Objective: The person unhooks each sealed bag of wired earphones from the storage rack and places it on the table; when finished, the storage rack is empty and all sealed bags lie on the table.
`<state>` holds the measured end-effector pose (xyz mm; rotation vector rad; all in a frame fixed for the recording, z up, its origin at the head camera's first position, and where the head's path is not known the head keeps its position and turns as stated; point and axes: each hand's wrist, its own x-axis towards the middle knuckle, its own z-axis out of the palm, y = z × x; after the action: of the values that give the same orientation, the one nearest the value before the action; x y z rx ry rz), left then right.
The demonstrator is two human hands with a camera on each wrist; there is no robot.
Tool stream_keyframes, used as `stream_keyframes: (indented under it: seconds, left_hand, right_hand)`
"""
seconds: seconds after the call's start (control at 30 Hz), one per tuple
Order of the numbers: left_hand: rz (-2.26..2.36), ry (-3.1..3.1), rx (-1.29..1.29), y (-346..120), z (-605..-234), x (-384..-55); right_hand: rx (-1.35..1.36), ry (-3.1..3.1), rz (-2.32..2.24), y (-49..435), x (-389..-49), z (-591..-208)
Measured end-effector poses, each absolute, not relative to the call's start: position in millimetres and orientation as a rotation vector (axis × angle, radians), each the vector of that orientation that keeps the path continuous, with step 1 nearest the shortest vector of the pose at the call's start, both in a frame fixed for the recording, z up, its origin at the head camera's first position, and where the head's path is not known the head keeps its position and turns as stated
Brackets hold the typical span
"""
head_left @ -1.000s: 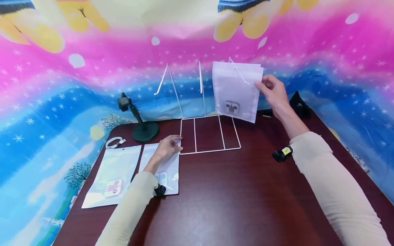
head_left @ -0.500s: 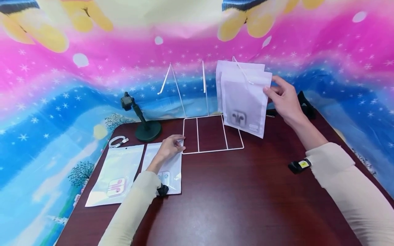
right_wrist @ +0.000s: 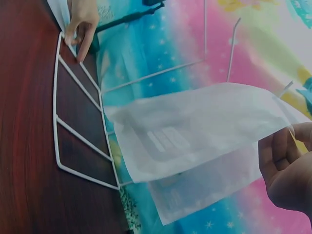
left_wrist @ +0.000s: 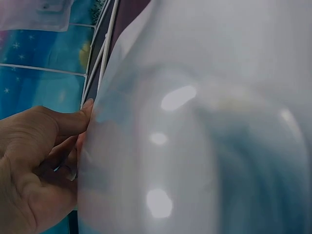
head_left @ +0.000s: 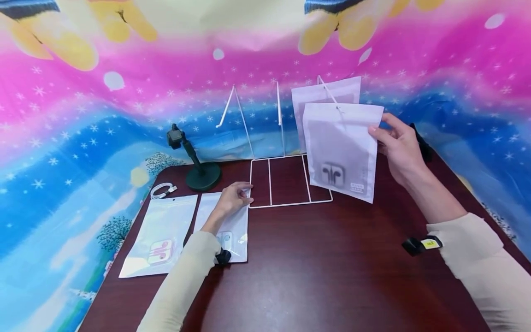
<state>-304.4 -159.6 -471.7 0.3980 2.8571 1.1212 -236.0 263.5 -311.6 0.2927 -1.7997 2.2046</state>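
Observation:
My right hand point(head_left: 400, 147) pinches the upper right edge of a white zip bag point(head_left: 344, 143) with dark earphones in a case point(head_left: 333, 174) inside. The top of this bag is at the tip of the rack's right hook point(head_left: 330, 94). Behind it, a second white bag point(head_left: 296, 103) hangs further back on the same hook. With thumb and fingers, my left hand point(head_left: 230, 199) holds the left side of the white wire rack point(head_left: 270, 182). Beneath that hand lies a bag with pale blue earphones point(head_left: 240, 230); its plastic fills much of the left wrist view.
A bag with pink earphones point(head_left: 162, 221) lies flat at the table's left. Beyond it are a coiled white cable point(head_left: 159, 190) and a black stand point(head_left: 203, 176). The rack's left hook point(head_left: 225, 108) and middle hook point(head_left: 279, 103) are bare. A printed cloth point(head_left: 186, 60) hangs behind.
My right hand has drawn the front bag forward and down along the hook, apart from the bag behind it. My left hand stays at the rack. The head view has shifted slightly.

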Motion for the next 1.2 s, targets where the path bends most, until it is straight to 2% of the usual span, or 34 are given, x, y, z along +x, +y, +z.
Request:
stream_keyframes:
  seconds: [0.87,1.2]
  left_hand:
    - [1.117,2.846,0.389,-160.7,-472.8,-302.4]
    - [1.114,2.839,0.375,-158.8,-469.6,-302.5]
  right_hand:
    - [0.438,-1.655,2.377,278.8,-193.9,-306.2]
    - [0.194,-1.757,2.396,301.8,-178.4,-322.2]
